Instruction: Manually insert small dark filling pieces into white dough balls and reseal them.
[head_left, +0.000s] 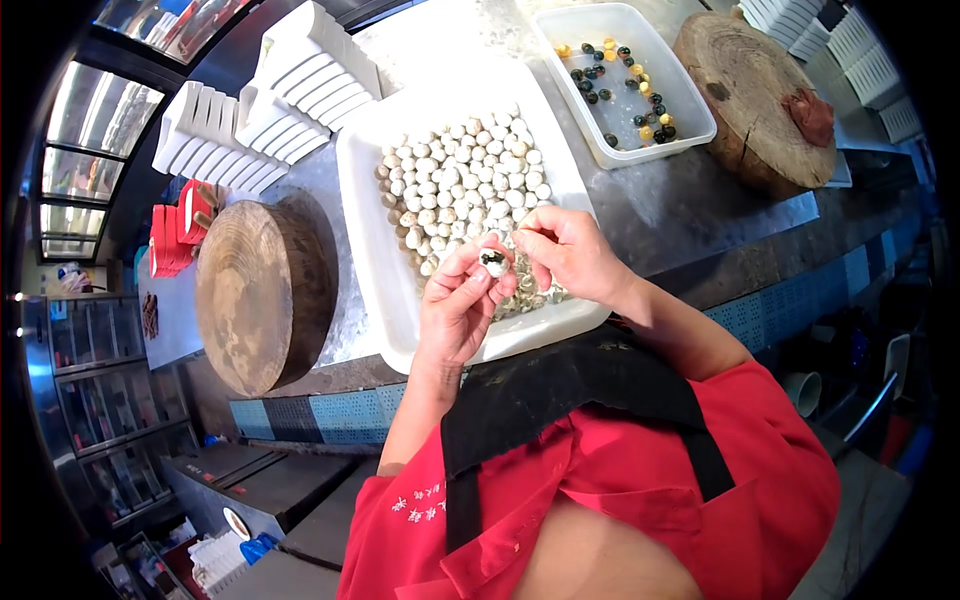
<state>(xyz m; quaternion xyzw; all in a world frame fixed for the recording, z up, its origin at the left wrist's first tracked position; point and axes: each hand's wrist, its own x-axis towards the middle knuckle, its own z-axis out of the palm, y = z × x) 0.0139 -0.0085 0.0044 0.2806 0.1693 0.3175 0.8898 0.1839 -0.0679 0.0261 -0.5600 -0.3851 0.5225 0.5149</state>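
My left hand (466, 296) grips a small preserved egg (494, 262) between thumb and fingers. Its pale shell is broken open on top, and dark egg shows through. Just to the right of it is my right hand (574, 251), thumb and forefinger pinched close together; whether a bit of shell is between them I cannot tell. Both hands are over the near part of a large white plastic tub (391, 330). Many small pale eggs (469, 176) fill its far and middle part. Broken shell pieces (525, 296) lie at its near end, partly hidden by my hands.
A translucent plastic box (619, 154) with several dark and amber peeled eggs (645, 133) stands beyond the tub. Round wooden chopping blocks flank it, one left (244, 300), one right (750, 97). Stacked white dishes (315, 75) and red-sided items (171, 240) stand leftward on the metal counter (349, 330).
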